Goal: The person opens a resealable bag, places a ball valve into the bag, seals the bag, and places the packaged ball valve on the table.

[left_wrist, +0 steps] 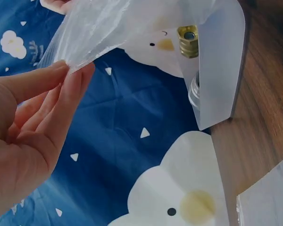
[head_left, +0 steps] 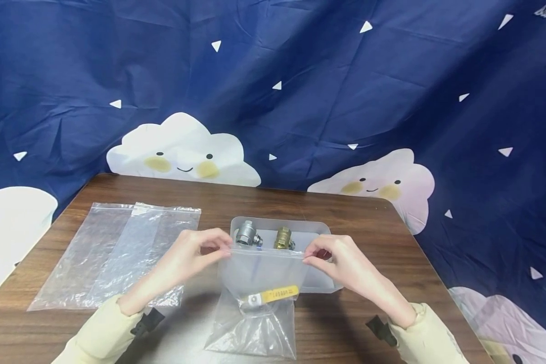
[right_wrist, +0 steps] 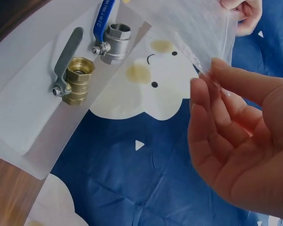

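A clear zip bag [head_left: 264, 331] hangs toward the table's front, its top edge stretched between both hands. My left hand [head_left: 195, 251] pinches one upper corner between thumb and fingers, and my right hand [head_left: 341, 260] pinches the other. Low in the bag lies a yellow-handled ball valve [head_left: 277, 293]; its body is hard to make out through the plastic. Just behind the bag stands a translucent plastic bin [head_left: 320, 282]. It holds a silver ball valve [right_wrist: 117, 44] with a blue handle and a brass ball valve [right_wrist: 79, 80] with a grey lever. The bag covers part of the bin in the head view.
Flat clear zip bags [head_left: 118, 258] lie overlapping on the left of the wooden table [head_left: 359, 222]. A blue cloth [head_left: 309, 91] with clouds hangs behind the table's far edge.
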Available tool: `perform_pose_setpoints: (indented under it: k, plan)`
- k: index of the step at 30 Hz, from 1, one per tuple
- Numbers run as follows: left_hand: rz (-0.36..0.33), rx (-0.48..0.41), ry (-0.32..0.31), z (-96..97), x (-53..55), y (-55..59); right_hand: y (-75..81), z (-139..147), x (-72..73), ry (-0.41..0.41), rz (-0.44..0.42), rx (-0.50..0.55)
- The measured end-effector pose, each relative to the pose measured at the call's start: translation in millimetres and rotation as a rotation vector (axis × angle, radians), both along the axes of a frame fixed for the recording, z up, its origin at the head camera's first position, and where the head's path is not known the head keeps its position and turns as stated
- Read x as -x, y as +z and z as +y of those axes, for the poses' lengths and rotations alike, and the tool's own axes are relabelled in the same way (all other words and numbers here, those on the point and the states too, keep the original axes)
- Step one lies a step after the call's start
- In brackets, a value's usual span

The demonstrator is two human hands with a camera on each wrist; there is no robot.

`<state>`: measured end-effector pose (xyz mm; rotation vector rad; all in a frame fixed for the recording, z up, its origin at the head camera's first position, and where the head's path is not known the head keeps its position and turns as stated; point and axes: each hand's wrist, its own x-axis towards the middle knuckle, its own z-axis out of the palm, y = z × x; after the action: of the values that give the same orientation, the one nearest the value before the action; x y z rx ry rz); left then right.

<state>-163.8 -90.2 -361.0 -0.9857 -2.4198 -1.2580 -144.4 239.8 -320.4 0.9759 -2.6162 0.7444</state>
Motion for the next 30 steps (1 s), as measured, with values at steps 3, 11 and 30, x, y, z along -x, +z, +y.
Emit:
perform_pose_setpoints:
  k: [3,11,30]
  plan:
    - [-0.003,-0.011,0.052,-1.6,-0.4,2.4,2.9,0,-0.3,-0.016,0.007,0.021]
    - [0.022,-0.102,0.113,-2.1,-4.9,15.0,15.0,0,-3.1,-0.048,0.067,0.067]
    - [0.01,-0.229,0.164,-1.2,-3.4,39.9,43.6,3,0.7,-0.121,0.167,0.131]
